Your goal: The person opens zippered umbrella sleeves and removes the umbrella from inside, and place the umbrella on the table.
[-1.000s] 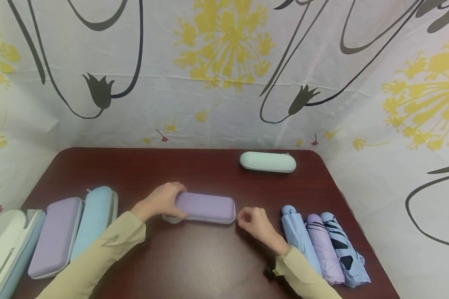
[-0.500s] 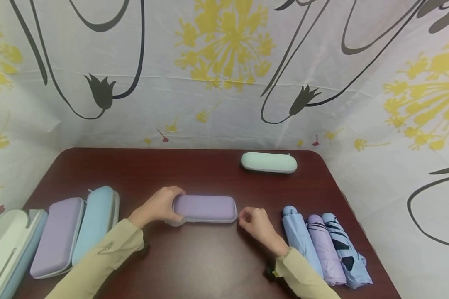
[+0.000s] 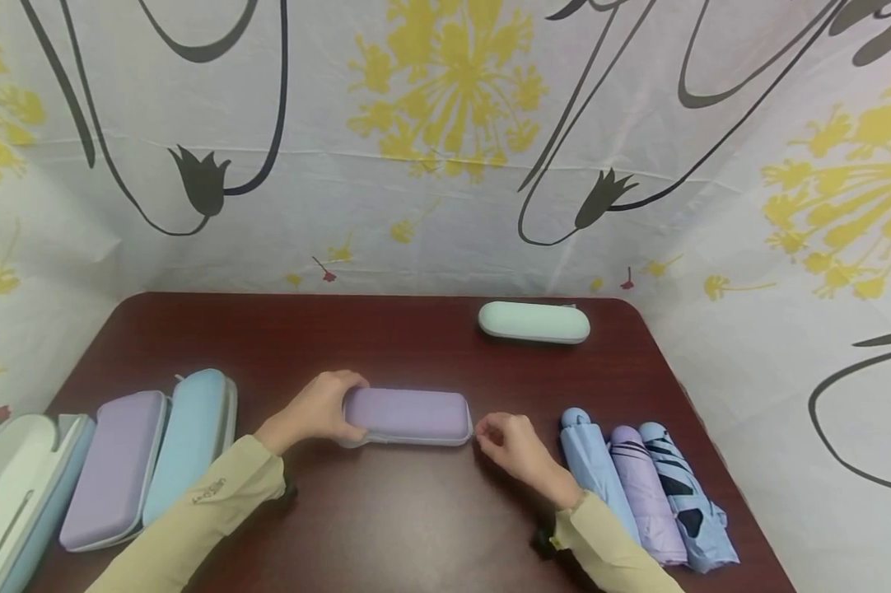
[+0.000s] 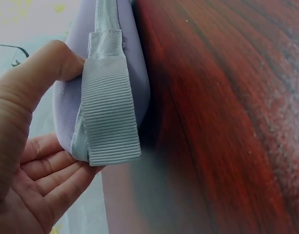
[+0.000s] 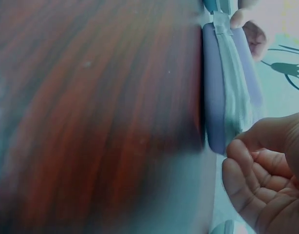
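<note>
A purple zippered pencil case (image 3: pixel 408 416) lies mid-table with its long side across. My left hand (image 3: pixel 315 412) grips its left end, thumb on the near side and fingers behind. Beside that thumb, a grey ribbed fabric tab (image 4: pixel 110 107) sticks out from the case's end. At the opposite end, my right hand (image 3: pixel 518 449) pinches with thumb and index finger at the end of the grey zipper (image 5: pixel 234 92). The zipper pull is hidden between the fingertips. The zipper track looks shut along the near side.
On the left stand a white-and-blue case (image 3: pixel 16 502), another purple case (image 3: pixel 112 469) and a light blue case (image 3: pixel 189 441). A mint case (image 3: pixel 534 322) lies at the back right. Folded umbrellas, blue (image 3: pixel 597 473), purple (image 3: pixel 646 494) and patterned (image 3: pixel 686 494), lie at right.
Over the past second the purple pencil case has straightened a little, and my left hand has shifted slightly left. My right hand has moved slightly right, still pinching at the case's right end.
</note>
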A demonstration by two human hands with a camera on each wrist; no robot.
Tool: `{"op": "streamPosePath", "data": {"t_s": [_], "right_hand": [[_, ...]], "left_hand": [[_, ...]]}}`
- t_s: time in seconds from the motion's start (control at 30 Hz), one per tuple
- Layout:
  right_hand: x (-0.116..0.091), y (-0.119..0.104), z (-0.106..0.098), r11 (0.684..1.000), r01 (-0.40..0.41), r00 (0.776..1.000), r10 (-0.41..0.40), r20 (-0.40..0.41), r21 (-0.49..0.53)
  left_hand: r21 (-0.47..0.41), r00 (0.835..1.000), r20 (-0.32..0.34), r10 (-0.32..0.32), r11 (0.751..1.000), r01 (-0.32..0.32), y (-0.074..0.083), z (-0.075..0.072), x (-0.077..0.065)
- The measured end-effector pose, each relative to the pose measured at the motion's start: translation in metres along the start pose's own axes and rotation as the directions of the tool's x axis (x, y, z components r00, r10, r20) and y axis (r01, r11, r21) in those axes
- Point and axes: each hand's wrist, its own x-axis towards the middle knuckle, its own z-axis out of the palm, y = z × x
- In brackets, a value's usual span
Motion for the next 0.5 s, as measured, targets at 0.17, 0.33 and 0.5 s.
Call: {"op": "streamPosePath", "data": {"t_s": [0.17,0.33,0.5], "right_hand": [[-0.0011,0.0004,-0.0019,1.000,0.012,1.000,-0.012,0.014,0.004],[-0.0014,-0.0016,-0.0029,1.000,-0.020,0.998,0.019,0.053,0.009],[-0.0020,-0.0035,-0.0038,0.999,-0.030,0.997,0.029,0.078,0.013]], "left_hand": [[-0.053,1.000,0.024,-0.008,0.999,0.009,-0.0019,0.0026,0.0003],[-0.121,0.998,0.060,-0.014,0.992,0.022,-0.0052,0.0071,-0.0002],[-0.159,0.998,0.058,-0.002,0.987,0.012,-0.0079,0.0077,0.0006]]}}
